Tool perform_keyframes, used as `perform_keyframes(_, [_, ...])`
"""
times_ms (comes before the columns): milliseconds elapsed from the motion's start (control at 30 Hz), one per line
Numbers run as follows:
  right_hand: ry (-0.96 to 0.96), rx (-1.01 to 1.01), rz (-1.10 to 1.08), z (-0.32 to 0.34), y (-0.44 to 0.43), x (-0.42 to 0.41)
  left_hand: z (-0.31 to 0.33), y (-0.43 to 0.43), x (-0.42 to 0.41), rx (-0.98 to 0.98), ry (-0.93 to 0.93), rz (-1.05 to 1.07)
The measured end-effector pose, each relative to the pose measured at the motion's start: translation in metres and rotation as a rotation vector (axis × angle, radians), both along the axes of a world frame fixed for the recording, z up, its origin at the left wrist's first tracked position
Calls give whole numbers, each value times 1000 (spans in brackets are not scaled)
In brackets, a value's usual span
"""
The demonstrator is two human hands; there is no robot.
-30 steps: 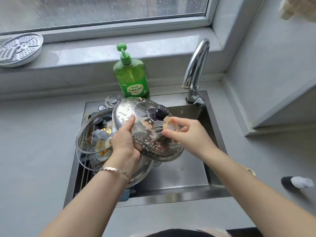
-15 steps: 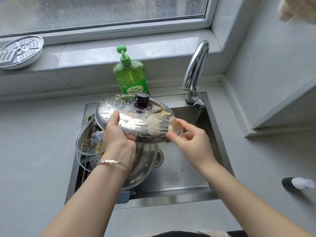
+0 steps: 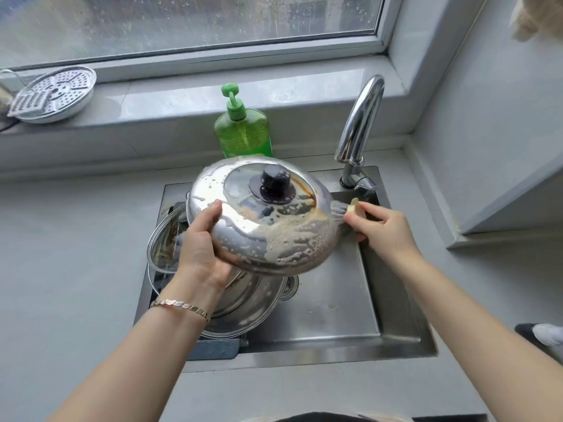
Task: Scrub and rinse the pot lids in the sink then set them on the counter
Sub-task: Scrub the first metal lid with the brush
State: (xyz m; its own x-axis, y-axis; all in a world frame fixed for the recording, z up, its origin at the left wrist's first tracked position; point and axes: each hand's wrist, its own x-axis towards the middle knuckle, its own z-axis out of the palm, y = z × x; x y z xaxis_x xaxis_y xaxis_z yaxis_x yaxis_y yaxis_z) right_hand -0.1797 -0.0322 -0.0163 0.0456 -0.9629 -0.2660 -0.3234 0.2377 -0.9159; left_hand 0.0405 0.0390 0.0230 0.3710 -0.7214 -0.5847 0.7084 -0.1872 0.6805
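Note:
A steel pot lid (image 3: 243,220) with a dark knob and brownish suds on its top is held above the sink (image 3: 335,315), knob side up. My left hand (image 3: 202,245) grips its left rim, thumb on top. My right hand (image 3: 380,229) pinches a small scrubbing brush (image 3: 347,210) whose bristles touch the lid's right edge. Under the held lid, other lids (image 3: 243,306) lie stacked in the left of the sink, one of them glass with a steel rim (image 3: 161,239).
A green dish soap pump bottle (image 3: 243,132) stands behind the sink. The chrome faucet (image 3: 359,126) rises at the sink's back right. A perforated steamer plate (image 3: 51,92) rests on the windowsill at left. Grey counter (image 3: 61,269) surrounds the sink.
The lid has been turned from its underside facing me to knob side up and lifted slightly. My right hand with the brush has shifted from the lid's middle to its right edge.

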Motion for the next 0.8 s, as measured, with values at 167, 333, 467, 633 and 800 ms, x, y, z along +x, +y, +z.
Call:
perform_keyframes(167, [96,-8,115,2,9,-7,-1,6,11,-4,-42,-20])
perform_keyframes(333, [37,41,88,-3,2,-13,3,7,8,-34,-52,-121])
perform_keyframes(467, [197,-20,277,1,10,0,1,4,6,12,-167,-205])
perform_keyframes(633, [235,5,224,-10,-2,-4,-2,1,-7,79,-172,-231])
perform_keyframes(800, [230,-30,338,1,18,10,-8,0,-10,136,-131,-191])
